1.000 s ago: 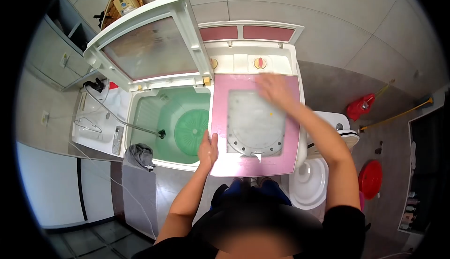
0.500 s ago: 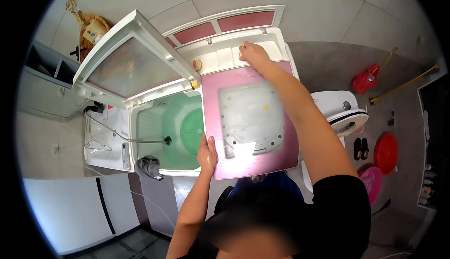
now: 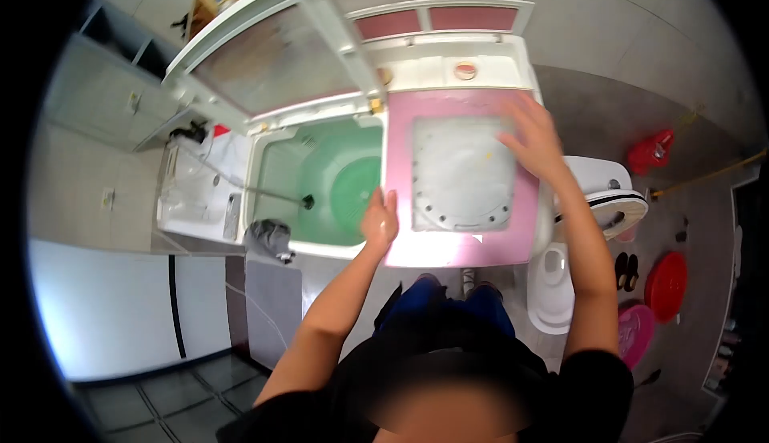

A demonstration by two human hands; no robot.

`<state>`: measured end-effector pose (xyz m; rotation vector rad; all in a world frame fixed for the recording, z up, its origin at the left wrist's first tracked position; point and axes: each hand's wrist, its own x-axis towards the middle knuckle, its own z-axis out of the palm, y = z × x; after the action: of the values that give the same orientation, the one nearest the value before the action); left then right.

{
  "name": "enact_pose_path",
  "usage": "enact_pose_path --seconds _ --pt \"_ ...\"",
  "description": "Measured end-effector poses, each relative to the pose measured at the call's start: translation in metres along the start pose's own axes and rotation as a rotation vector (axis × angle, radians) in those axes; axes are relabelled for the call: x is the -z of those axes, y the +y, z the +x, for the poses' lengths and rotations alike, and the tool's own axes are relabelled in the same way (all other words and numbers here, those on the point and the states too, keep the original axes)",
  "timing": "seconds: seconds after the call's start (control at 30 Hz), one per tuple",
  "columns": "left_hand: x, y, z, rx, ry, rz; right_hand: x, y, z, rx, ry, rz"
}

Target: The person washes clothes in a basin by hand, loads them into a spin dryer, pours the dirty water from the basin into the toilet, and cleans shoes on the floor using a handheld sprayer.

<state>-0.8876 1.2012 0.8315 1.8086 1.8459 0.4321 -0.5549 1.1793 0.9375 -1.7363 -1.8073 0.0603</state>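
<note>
A twin-tub washing machine stands before me. My left hand (image 3: 380, 219) rests at the left edge of its pink-framed spin-side lid (image 3: 525, 195), beside the green wash tub (image 3: 320, 179); its thumb stands apart from the fingers. My right hand (image 3: 532, 137), blurred by motion, is over the lid's right part with fingers spread and nothing in them. Behind the lid, a round knob (image 3: 465, 70) sits on the white control panel (image 3: 432, 70). The wash-side lid (image 3: 276, 58) is raised. A hose (image 3: 272, 194) runs into the green tub.
A dark grey mesh bag (image 3: 270, 237) hangs at the tub's front rim. To the left is a white sink (image 3: 192, 211). A toilet (image 3: 597, 172), a white squat-shaped basin (image 3: 551, 291), black slippers (image 3: 627, 271), a red basin (image 3: 666, 287) and a pink basin (image 3: 635, 335) are at the right.
My right hand has left the control panel and moved forward and right over the lid, its fingers now spread. The knob it covered is visible. My left hand stays at the lid's edge.
</note>
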Motion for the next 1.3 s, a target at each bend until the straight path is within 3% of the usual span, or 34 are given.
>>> enact_pose_path --seconds 0.03,0.1,0.13,0.17,0.2,0.27,0.33,0.43,0.5,0.53,0.57,0.6,0.63,0.67,0.73,0.8,0.9,1.03,1.1,1.17,1.2,1.3 --pt "-0.004 -0.006 0.001 -0.026 0.013 -0.018 0.025 -0.002 -0.043 -0.052 -0.028 0.059" --pt "-0.016 -0.02 0.008 -0.057 0.048 -0.034 0.048 0.031 -0.154 -0.418 -0.116 0.693" --pt "-0.019 -0.022 0.009 -0.079 0.078 -0.055 0.066 0.021 -0.206 -0.713 -0.04 1.059" --pt "-0.008 -0.013 0.008 -0.023 -0.022 -0.083 0.069 0.023 -0.279 -0.873 0.188 1.218" --pt "-0.012 -0.015 0.006 -0.074 0.061 -0.141 0.05 0.044 -0.366 -1.099 0.485 1.082" --pt "-0.003 -0.009 -0.001 -0.06 0.037 -0.155 0.03 0.037 -0.506 -1.354 0.722 0.834" --pt "-0.002 -0.016 0.005 -0.081 0.049 -0.159 -0.002 -0.01 -0.635 -1.635 0.764 0.726" --pt "-0.019 -0.021 0.004 -0.155 0.154 -0.111 -0.055 -0.138 -0.767 -1.964 0.694 0.774" --pt "-0.029 -0.04 0.01 -0.23 0.044 -0.098 -0.093 -0.238 -0.821 -2.11 0.678 0.856" --pt "-0.063 -0.056 0.047 -0.324 0.139 0.003 -0.109 -0.271 -0.831 -2.152 0.697 0.895" --pt "-0.031 -0.043 0.023 -0.513 0.069 0.17 -0.127 -0.311 -0.843 -2.191 0.713 0.939" --pt "-0.059 -0.072 0.052 -0.417 0.088 0.049 -0.142 -0.343 -0.848 -2.215 0.732 0.975" --pt "-0.036 -0.051 0.036 -0.295 0.02 0.027 -0.154 -0.366 -0.852 -2.229 0.761 1.01" --pt "-0.048 -0.06 0.053 -0.326 0.089 0.054 -0.164 -0.384 -0.855 -2.235 0.801 1.036" --pt "-0.038 -0.056 0.062 -0.452 -0.002 0.169 -0.181 -0.406 -0.866 -2.238 0.891 1.09" --pt "-0.017 -0.035 0.042 -0.369 -0.048 0.172 -0.187 -0.411 -0.885 -2.214 0.991 1.119" --pt "-0.024 -0.048 0.07 -0.265 0.126 0.306 -0.134 -0.387 -0.862 -2.134 1.063 1.009" --pt "-0.021 -0.005 -0.02 -0.235 0.457 0.517 -0.086 -0.383 -0.928 -2.282 1.023 1.016" --pt "-0.042 0.013 -0.064 -0.419 0.421 0.709 -0.115 -0.403 -1.034 -2.322 1.222 1.161" --pt "-0.081 -0.011 -0.037 -0.586 0.256 0.715 -0.119 -0.407 -1.122 -2.348 1.169 1.236" --pt "-0.079 0.016 -0.074 -0.322 0.088 0.639 -0.115 -0.399 -1.159 -2.427 1.087 1.092" --pt "-0.058 0.042 -0.101 -0.28 -0.045 0.563 -0.022 -0.33 -1.111 -2.329 0.928 0.74"
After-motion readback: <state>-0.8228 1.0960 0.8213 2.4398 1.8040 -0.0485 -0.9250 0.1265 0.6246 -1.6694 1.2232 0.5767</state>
